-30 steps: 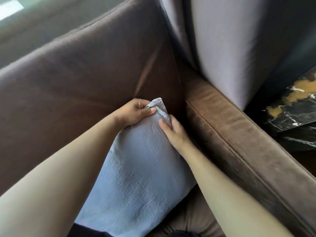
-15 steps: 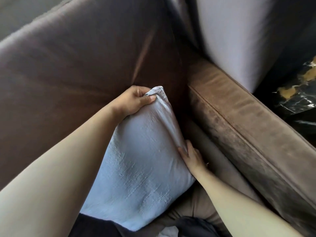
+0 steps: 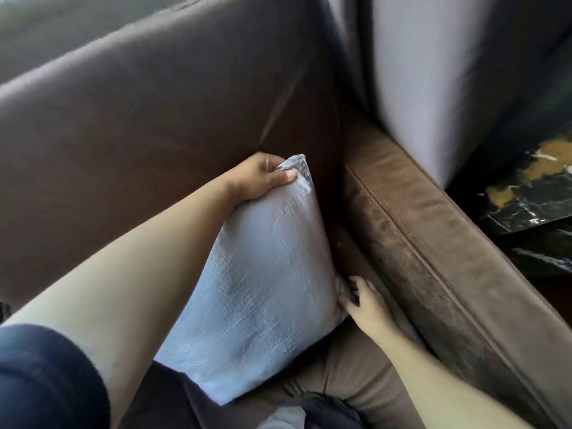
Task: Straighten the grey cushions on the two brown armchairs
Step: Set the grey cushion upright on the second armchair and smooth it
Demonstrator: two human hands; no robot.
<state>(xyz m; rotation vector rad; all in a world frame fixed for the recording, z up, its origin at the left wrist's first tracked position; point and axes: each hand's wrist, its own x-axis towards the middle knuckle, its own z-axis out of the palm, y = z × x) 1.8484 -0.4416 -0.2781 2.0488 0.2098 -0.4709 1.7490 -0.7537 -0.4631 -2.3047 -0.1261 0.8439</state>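
Grey cushion (image 3: 263,283) propped upright in armchair's (image 3: 161,97) back corner, leaning on backrest, near armrest (image 3: 433,243), bottom on seat. Left hand (image 3: 263,178) pinched shut on top corner, thumb in front, fingers behind. Right hand (image 3: 363,301) loosely curled at lower right corner, fingertips touching fabric; can't tell if gripping.

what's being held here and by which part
The grey cushion: left hand pinches its top corner, right hand grips its lower right corner.
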